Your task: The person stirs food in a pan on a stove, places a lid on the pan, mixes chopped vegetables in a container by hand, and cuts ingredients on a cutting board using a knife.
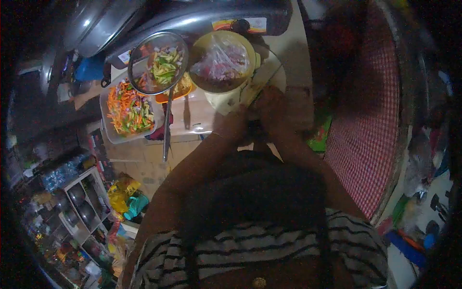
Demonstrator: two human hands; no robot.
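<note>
My left hand (232,120) and my right hand (271,103) are close together at the table's edge, in deep shadow. Their fingers and anything in them are too dark to make out. Thin dark and greenish strips (263,79) lie just beyond them on a pale surface. Left of these stands a yellowish tub (252,53) holding a clear plastic bag (221,60) with purplish pieces inside. A round, long-handled metal pan or strainer (181,77) with sliced green vegetables is farther left, partly over an orange container (185,90).
At the left, a clear plastic box (108,129) holds shredded orange and green vegetables. A dark appliance (192,24) runs along the back. A red checked cloth (368,135) covers a surface at the right. A rack with bowls (86,214) stands lower left.
</note>
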